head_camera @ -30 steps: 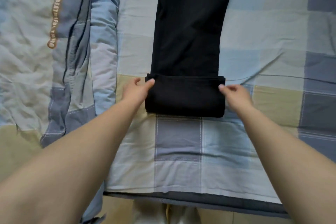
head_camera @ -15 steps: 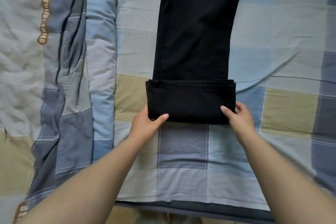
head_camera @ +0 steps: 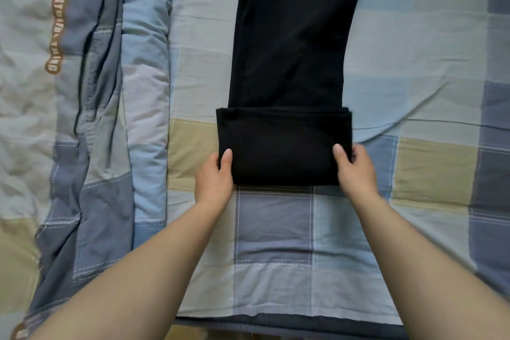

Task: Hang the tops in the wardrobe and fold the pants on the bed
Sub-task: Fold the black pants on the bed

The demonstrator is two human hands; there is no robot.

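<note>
A patchwork bedspread (head_camera: 276, 229) is covering the bed, and black pants (head_camera: 289, 50) are lying along it, near end folded over. The left hand (head_camera: 214, 176) and right hand (head_camera: 356, 168) are pinching that fold's near corners, thumbs on top.

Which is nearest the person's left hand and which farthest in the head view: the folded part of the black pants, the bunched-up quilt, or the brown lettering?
From the left hand:
1. Folded part of the black pants, held at its left edge.
2. Bunched-up quilt, to the left.
3. Brown lettering, far upper left.
</note>
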